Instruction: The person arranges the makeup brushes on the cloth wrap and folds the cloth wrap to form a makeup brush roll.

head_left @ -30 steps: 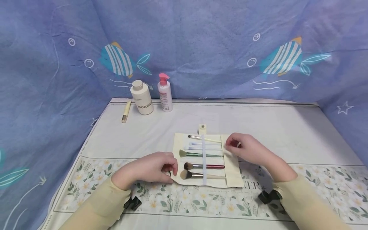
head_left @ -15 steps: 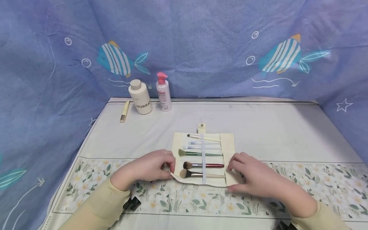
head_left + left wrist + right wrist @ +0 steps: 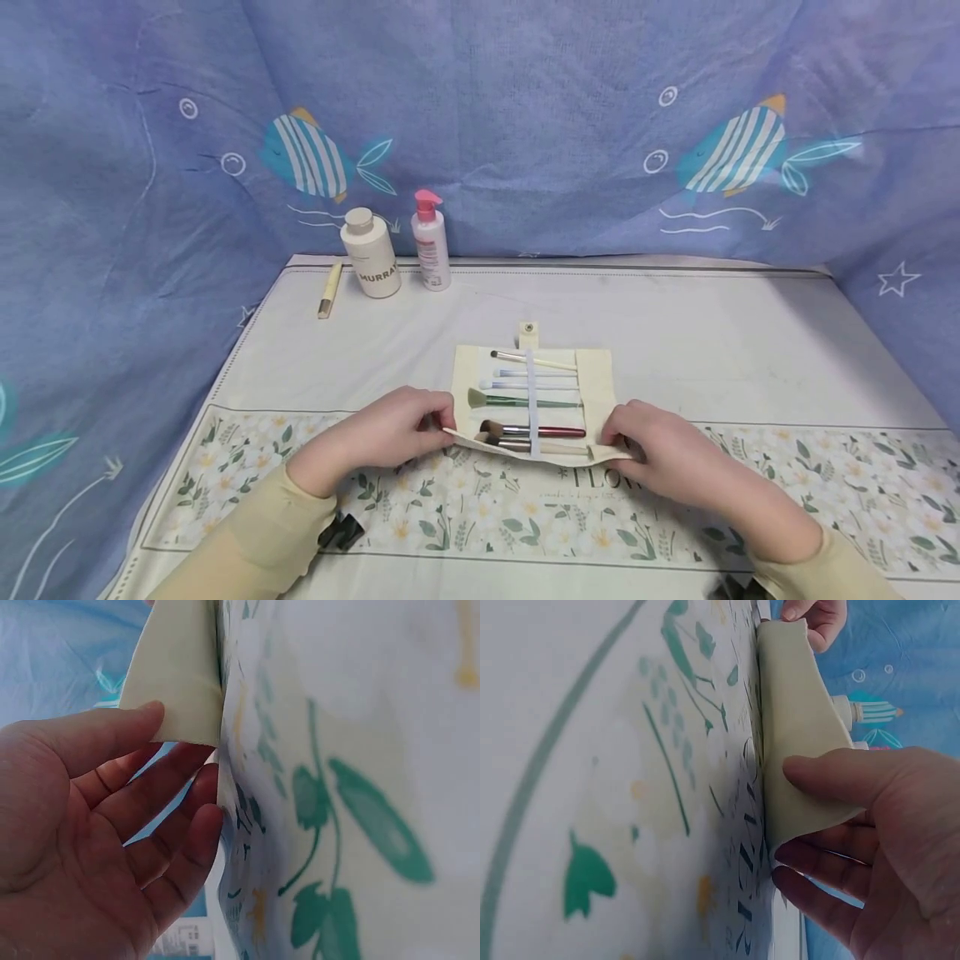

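Observation:
A cream fabric brush roll (image 3: 597,387) lies unrolled on the table, with its front edge lifted and curling inward. Several makeup brushes sit across it under a pale elastic band (image 3: 532,392). The green-handled brush (image 3: 525,402) is in the middle; a red-handled brush (image 3: 555,432) lies near the raised edge, which partly covers the nearest brush. My left hand (image 3: 401,427) pinches the front left corner between thumb and fingers. At the front right corner, my right hand (image 3: 663,450) pinches the cloth too; its thumb (image 3: 825,774) presses the outer face in the right wrist view.
Behind, on the left, stand a white MURRAY bottle (image 3: 372,258) and a pump bottle (image 3: 431,250) with a pink head. A cream tube (image 3: 330,290) lies beside them. A snap tab (image 3: 528,335) sticks out from the roll's far edge. Blue fish-print cloth (image 3: 517,125) hangs behind.
My right hand has come from the roll's right side down to its front right corner and taken hold. The front edge has risen and folded inward over the nearest brush.

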Tool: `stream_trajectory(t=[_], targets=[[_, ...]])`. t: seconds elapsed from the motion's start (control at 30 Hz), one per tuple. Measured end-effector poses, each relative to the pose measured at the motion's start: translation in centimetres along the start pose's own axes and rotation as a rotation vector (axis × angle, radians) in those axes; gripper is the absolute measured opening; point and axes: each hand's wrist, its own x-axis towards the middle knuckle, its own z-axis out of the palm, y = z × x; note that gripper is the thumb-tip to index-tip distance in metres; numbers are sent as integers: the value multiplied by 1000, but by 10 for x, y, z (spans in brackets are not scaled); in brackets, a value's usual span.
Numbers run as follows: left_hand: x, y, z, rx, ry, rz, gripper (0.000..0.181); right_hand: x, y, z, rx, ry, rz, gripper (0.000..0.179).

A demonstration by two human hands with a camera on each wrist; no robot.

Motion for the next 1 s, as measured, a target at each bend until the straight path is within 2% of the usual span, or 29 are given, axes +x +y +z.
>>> stream_trajectory(t=[0.27,0.5,0.63,0.8,1.0], targets=[[1,-2,0,-36,30,-60,17,6,7,-1,104,-2,83,17],[5,-5,2,-58,28,-82,15,8,11,-2,253,-12,165,19],[6,-7,0,-82,9,-117,15,10,11,-3,273,-7,181,19],[11,-7,-3,-115,7,-151,14,14,13,-4,315,-5,250,20],[21,-9,-2,-148,23,-249,14,20,18,-2,341,-18,320,23]])
